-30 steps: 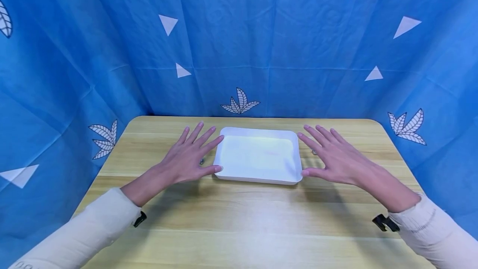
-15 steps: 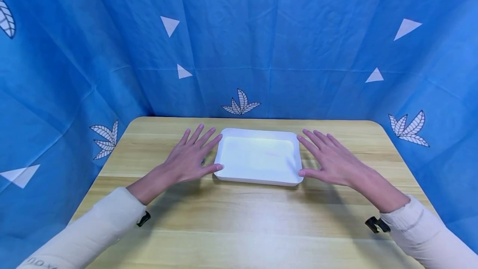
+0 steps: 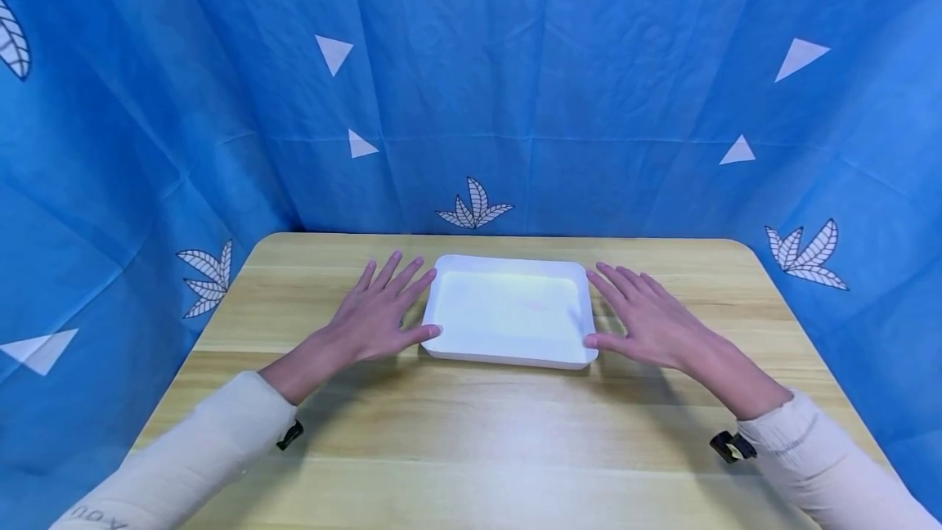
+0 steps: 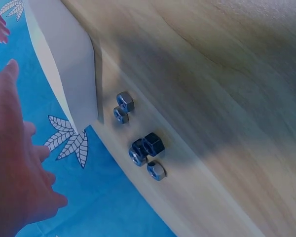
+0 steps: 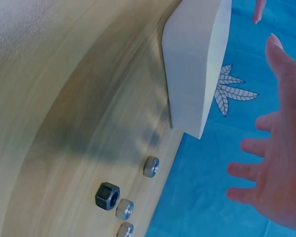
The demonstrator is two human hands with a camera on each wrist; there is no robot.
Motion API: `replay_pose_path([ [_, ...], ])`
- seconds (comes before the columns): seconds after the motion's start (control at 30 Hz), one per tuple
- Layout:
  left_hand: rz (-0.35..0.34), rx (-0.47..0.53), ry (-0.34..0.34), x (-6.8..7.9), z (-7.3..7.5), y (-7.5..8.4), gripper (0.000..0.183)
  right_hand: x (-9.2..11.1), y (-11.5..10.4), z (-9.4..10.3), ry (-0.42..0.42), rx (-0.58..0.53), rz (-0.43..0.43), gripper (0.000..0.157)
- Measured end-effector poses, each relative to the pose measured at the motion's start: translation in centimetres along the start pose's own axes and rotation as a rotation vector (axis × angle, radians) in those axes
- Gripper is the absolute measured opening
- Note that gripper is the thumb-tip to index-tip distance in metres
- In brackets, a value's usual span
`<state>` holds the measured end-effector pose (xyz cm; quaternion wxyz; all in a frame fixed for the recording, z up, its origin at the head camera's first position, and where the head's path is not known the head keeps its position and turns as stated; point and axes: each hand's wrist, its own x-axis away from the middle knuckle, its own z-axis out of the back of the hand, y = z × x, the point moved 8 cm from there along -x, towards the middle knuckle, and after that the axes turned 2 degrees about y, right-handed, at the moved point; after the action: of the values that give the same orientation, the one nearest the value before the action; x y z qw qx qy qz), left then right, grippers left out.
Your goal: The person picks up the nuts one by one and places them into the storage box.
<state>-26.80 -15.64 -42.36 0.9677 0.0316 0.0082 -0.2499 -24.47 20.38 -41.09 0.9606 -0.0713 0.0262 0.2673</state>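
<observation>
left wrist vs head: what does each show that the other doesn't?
Only the left wrist view shows the five hex nuts lying on the table beside the tray's side wall, under the left hand. Only the head view shows the whole white tray, its inside, both sleeves and the right hand spread flat beside the tray. Both show the tray, the wooden table, the blue cloth and the left hand, fingers straight.

A light wooden table point(image 3: 508, 432) with rounded corners is seen. A white rectangular plastic tray point(image 3: 511, 310) is set on it, flanked by small metal hex nuts point(image 4: 143, 146) on either side.
</observation>
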Motion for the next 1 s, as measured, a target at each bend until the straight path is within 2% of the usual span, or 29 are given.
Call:
replay_pose_path([
  [0.27,0.019,-0.007,-0.009,-0.2,-0.9,-0.3,0.099,-0.2,-0.1,-0.8,-0.012,-0.002,-0.019,0.106],
  [0.57,0.042,0.031,-0.004,-0.2,-1.5,-0.6,0.097,-0.4,-0.1,-1.6,-0.003,-0.014,-0.016,0.106],
  [1.0,0.056,0.007,0.017,-0.4,-2.5,-0.6,0.095,-0.9,0.2,-2.6,0.008,0.005,-0.040,0.107],
])
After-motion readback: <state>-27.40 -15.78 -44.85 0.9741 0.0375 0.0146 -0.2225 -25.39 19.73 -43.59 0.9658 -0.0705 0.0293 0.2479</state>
